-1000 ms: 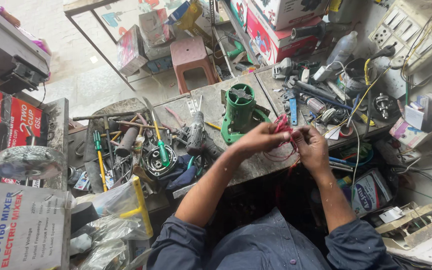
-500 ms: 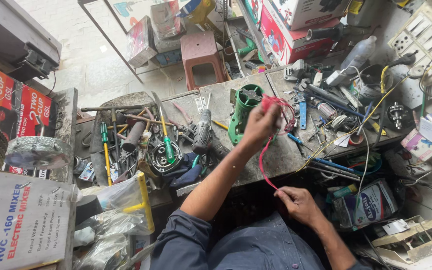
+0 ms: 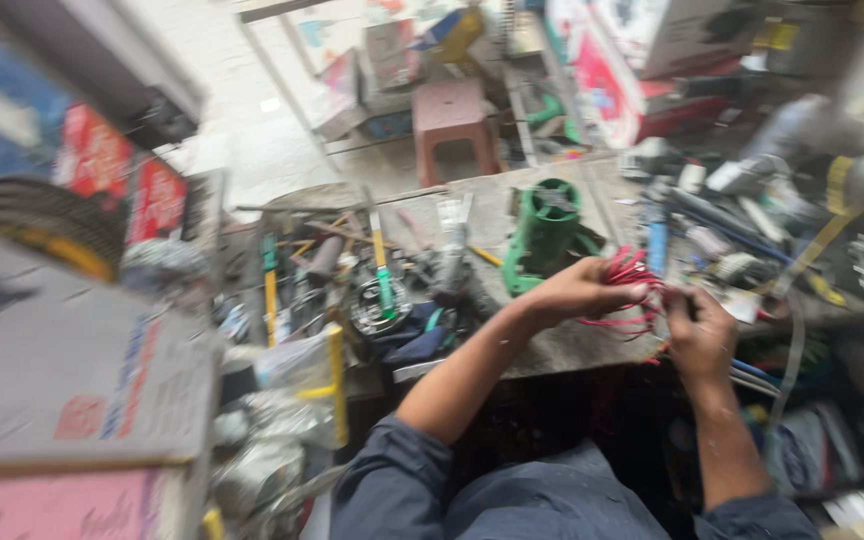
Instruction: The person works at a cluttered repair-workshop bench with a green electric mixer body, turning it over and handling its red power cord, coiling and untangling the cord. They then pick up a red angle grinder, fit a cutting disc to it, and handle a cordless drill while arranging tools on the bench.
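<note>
Red wire (image 3: 624, 295): a bundle of loops, held between both hands just above the front edge of the workbench (image 3: 562, 345). Loops lie roughly flat, long axis running left-right from one hand to the other; frame is motion-blurred, so strand ends can't be made out.

Left hand (image 3: 577, 292) is curled around the left side of the bundle, fingers closed on the wire. Right hand (image 3: 700, 332) is at the right end of the loops, fingers bunched together on the strands; exact pinch not readable through the blur.

Just behind the left hand: green plastic housing (image 3: 545, 232), standing on the bench, round opening facing up. Left of it, a clutter of tools, including a screwdriver with a green-and-yellow handle (image 3: 382, 270) lying across a round metal part. Beyond the bench, a pink plastic stool (image 3: 449, 120) on the floor. Far left, a cardboard box (image 3: 62, 360).
</note>
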### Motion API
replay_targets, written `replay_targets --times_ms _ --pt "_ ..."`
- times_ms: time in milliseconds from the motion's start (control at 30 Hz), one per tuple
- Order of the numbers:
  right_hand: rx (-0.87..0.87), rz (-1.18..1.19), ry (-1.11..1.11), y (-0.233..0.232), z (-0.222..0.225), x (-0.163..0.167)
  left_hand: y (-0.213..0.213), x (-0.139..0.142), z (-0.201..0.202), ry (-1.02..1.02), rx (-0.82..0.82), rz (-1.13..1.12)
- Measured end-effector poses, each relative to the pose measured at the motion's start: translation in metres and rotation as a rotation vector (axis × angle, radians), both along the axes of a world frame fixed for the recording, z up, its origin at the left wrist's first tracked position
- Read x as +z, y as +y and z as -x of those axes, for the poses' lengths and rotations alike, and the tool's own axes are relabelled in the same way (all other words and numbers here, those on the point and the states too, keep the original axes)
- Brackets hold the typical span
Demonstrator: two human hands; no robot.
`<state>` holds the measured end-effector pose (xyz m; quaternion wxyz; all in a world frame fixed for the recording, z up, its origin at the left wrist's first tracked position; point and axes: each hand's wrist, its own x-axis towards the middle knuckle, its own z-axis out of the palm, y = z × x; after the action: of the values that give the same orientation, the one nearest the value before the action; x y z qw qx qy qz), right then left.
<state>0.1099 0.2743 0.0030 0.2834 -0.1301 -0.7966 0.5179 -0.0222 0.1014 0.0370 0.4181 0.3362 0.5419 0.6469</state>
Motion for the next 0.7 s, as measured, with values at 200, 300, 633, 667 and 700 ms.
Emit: replay_targets --times_ms 200,300,633,667,700 --pt "0.314 0.386 -0.143 -0.016 -0.011 -0.134 0.004 -0.011 0.032 -0.395 0.319 -0.387" --pt "0.347 0.396 -0.228 -0.026 -0.028 -0.179 0.007 -0.02 0.042 -0.505 0.388 -0.537" --pt "0.365 -0.384 -0.38 -0.034 -0.034 -0.032 0.023 -0.017 -0.008 0.374 0.375 -0.077" --pt "0.273 -0.344 -0.405 -0.031 -0.036 -0.008 0.025 -0.017 -0.014 0.485 0.368 -0.083" --pt "0.181 -0.302 -0.426 -0.027 -0.037 0.013 0.025 -0.018 -0.017 0.599 0.357 -0.089"
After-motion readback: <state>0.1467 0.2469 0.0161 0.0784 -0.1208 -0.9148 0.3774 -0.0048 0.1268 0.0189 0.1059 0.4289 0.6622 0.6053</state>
